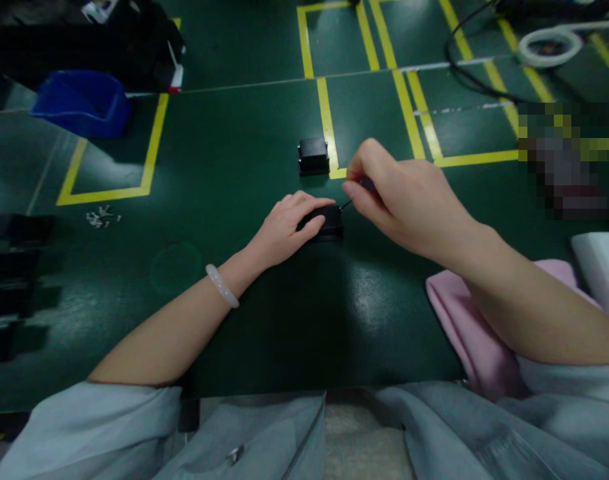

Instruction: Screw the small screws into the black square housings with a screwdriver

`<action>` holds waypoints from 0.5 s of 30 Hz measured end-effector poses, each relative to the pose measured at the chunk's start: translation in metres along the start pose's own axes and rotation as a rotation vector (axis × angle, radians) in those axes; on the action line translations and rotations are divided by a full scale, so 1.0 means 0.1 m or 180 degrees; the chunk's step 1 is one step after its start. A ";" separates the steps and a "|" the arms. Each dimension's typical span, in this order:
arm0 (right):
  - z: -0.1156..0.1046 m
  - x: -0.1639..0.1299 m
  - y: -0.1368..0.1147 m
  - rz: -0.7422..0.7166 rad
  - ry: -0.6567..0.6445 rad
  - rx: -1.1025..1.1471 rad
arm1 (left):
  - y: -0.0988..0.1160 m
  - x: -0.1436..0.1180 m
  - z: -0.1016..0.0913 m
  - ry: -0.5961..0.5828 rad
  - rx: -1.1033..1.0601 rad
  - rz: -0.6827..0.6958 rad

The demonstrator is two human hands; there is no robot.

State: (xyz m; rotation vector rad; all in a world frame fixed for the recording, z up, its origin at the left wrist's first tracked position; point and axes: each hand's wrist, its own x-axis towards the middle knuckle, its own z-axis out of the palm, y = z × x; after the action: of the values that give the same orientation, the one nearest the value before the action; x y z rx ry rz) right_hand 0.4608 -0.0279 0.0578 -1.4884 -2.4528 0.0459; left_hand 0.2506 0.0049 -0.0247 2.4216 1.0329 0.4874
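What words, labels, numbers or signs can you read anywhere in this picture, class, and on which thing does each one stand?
No readable text anywhere.
Black part under the left hand: no visible marking.
Second black part: no lettering to be made out.
Blue bin: plain, no label seen.
Yellow lines on the green table: marking tape only, no characters.
Patch at the right edge: blurred out, unreadable.

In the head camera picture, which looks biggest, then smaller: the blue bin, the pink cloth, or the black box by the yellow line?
1. pink cloth, though it lies nearer the camera
2. blue bin
3. black box
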 end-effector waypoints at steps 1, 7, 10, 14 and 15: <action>0.00 0.00 -0.01 0.0018 -0.0039 -0.0057 | 0.00 0.00 0.00 0.0020 0.0017 0.0009; 0.01 -0.01 -0.01 -0.0022 0.0134 -0.0005 | 0.01 0.00 -0.01 -0.0019 0.0001 0.0009; 0.02 -0.02 -0.01 -0.0077 0.0196 0.0040 | 0.01 0.00 -0.01 -0.0027 0.0017 -0.0008; 0.00 -0.01 -0.01 0.0010 0.0022 -0.0117 | -0.01 -0.01 0.00 0.0001 0.0006 -0.0008; 0.00 -0.01 -0.01 0.0031 -0.0020 -0.0149 | -0.01 -0.01 0.00 0.0007 -0.0003 -0.0006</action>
State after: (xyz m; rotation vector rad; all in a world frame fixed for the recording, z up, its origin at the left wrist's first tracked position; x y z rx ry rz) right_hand 0.4605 -0.0295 0.0577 -1.5217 -2.4677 -0.0051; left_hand 0.2495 0.0051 -0.0251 2.4194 1.0355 0.4901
